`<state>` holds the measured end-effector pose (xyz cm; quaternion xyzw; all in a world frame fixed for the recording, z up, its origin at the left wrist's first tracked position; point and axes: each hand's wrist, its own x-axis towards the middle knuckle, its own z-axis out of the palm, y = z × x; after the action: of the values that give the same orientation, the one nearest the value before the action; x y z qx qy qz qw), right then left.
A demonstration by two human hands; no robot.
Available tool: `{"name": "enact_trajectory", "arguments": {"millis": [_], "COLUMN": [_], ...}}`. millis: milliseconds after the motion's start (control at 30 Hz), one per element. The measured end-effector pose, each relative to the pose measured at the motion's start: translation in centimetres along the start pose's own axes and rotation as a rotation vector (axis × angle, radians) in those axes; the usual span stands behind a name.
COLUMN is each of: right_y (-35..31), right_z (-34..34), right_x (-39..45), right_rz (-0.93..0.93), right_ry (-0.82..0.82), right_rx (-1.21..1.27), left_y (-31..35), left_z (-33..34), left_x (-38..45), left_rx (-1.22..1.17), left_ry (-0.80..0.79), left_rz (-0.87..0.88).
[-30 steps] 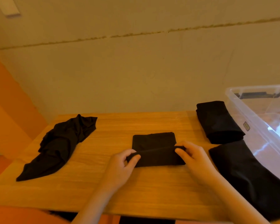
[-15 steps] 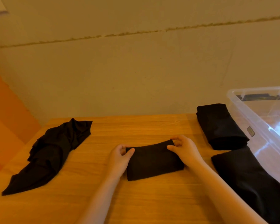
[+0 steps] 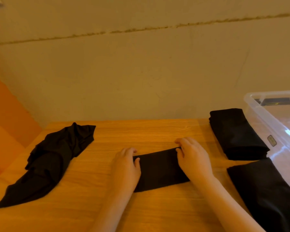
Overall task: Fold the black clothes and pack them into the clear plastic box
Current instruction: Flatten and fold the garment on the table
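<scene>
wooden table [image 3: 157, 129]: folded black cloth [image 3: 159, 169] gripped between left hand [image 3: 126, 166] and right hand [image 3: 193, 158].

Both bare forearms come in from the bottom edge, angled toward each other a bit. Left hand [image 3: 126, 166] is palm down, fingers curled over its end of the folded black cloth [image 3: 159, 169], thumb lying on top — looks like a pinch grip. Right hand [image 3: 192, 158] mirrors it on the other end, palm down, fingers bent over the far corner and thumb tucked against the near side. Wrists are low and pretty flat, hands level with each other.
</scene>
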<state>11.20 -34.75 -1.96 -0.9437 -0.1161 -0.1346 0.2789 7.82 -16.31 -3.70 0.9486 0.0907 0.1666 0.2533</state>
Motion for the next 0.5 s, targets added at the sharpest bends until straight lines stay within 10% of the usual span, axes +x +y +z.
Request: {"name": "enact_trajectory", "arguments": {"millis": [133, 500], "right_y": [-2.3, 0.7], "right_z": [1.4, 0.7], "right_x": [-0.6, -2.5], "right_rz": [-0.304, 0.042], "right_ry": [-0.269, -0.479], "right_rx": [0.000, -0.272], "left_y": [2.2, 0.8], "left_z": [0.4, 1.2], "left_x": [-1.2, -1.6], "left_rx": [0.103, 0.276], "left_ry": [-0.225, -0.436], "left_rz": [0.297, 0.049]}}
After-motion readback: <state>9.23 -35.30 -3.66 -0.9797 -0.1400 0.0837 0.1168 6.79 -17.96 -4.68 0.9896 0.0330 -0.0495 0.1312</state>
